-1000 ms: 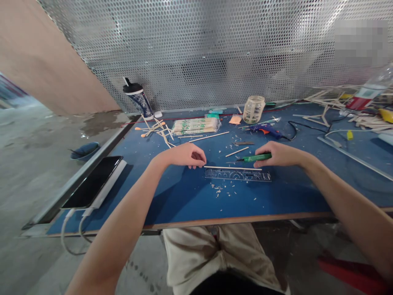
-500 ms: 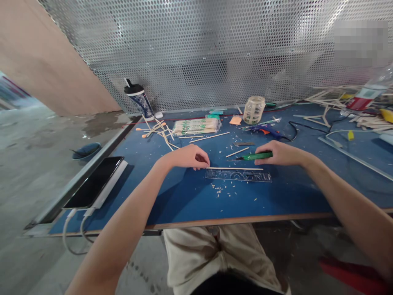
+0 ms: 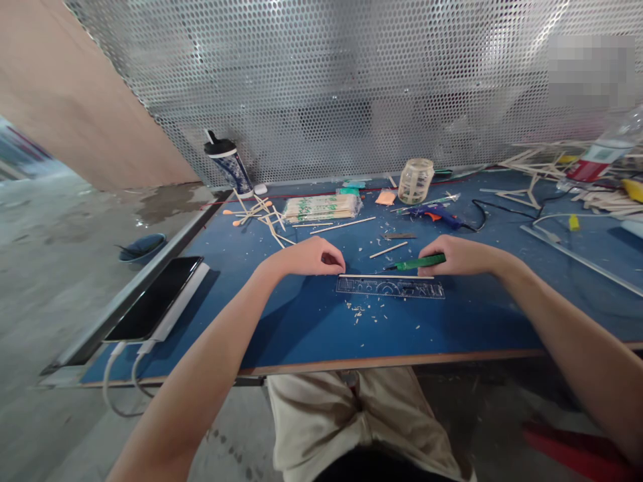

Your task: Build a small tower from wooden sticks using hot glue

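Note:
A thin wooden stick [image 3: 384, 276] lies along the far edge of a clear ruler [image 3: 392, 288] on the blue table. My left hand [image 3: 321, 257] pinches the stick's left end, its fingertips close together. In my right hand [image 3: 442, 256] is a green-handled craft knife [image 3: 414, 263], its blade pointing left above the stick. The lower fingers of that hand reach down to the stick's right end. Small wood shavings [image 3: 358, 311] are scattered on the near side of the ruler. A short stick [image 3: 388, 250] and a flat metal strip [image 3: 399, 235] lie just beyond the knife.
Farther back are a packet of sticks [image 3: 321, 207], a glass jar [image 3: 415, 181], a blue glue gun [image 3: 436, 215] and a tumbler [image 3: 229, 166]. A phone [image 3: 155, 294] with cables lies at left. Stick frames [image 3: 517, 194] and a bottle [image 3: 597, 161] stand right. Perforated metal [image 3: 311, 87] closes the back.
My right hand has come slightly nearer to me, bringing its fingers to the stick's right end. The stick has shifted a little to the right along the ruler.

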Motion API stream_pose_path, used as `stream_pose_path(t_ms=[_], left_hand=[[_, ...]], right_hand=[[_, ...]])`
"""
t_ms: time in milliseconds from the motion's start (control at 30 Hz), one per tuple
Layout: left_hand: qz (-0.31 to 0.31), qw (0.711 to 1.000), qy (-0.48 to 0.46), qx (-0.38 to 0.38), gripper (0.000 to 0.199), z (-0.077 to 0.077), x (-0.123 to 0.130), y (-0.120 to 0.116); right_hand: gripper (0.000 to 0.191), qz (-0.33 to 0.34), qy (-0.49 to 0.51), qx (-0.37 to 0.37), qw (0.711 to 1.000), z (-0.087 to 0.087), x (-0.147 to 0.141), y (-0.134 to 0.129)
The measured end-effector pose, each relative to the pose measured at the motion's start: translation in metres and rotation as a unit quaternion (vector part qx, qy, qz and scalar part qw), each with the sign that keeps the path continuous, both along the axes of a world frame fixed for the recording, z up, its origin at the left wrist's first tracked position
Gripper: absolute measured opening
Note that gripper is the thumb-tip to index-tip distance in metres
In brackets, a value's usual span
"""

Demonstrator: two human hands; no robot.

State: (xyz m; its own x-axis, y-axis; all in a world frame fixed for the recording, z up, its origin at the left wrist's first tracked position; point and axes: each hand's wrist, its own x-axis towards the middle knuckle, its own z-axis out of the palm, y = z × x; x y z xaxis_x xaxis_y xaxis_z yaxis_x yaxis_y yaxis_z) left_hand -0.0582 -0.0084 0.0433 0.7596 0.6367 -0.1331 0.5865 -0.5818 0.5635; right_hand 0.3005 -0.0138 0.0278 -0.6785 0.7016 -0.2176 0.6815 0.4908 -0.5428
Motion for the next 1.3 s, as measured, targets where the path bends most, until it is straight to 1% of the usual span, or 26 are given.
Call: stream_pose_path(t_ms=[333, 533, 900, 1167, 1300], left_hand=[[0.000, 0.999, 0.012, -0.030, 0.025, 0.0031, 0.0019, -0.0031], [-0.002, 0.999, 0.013, -0.035, 0.025, 0.0020, 0.0005, -0.0023], [-0.005, 0.999, 0.013, -0.038, 0.025, 0.0039, 0.0001, -0.0021], [-0.004, 0.999, 0.012, -0.038, 0.026, 0.0035, -0.0002, -0.0023], [-0.006, 0.999, 0.010, -0.034, 0.026, 0.0037, -0.0003, -0.0021]], right_hand=[[0.053, -0.037, -0.030, -0.019, 0.999, -0.0015, 0.0028, 0.0011], [0.054, -0.023, -0.033, -0.024, 0.999, -0.0013, 0.0035, 0.0013], [0.053, -0.034, -0.019, -0.018, 0.999, -0.0027, 0.0033, 0.0017], [0.051, -0.046, -0.001, 0.000, 0.999, -0.0052, 0.0049, 0.0026], [0.053, -0.045, -0.003, 0.004, 0.999, -0.0055, 0.0050, 0.0028]])
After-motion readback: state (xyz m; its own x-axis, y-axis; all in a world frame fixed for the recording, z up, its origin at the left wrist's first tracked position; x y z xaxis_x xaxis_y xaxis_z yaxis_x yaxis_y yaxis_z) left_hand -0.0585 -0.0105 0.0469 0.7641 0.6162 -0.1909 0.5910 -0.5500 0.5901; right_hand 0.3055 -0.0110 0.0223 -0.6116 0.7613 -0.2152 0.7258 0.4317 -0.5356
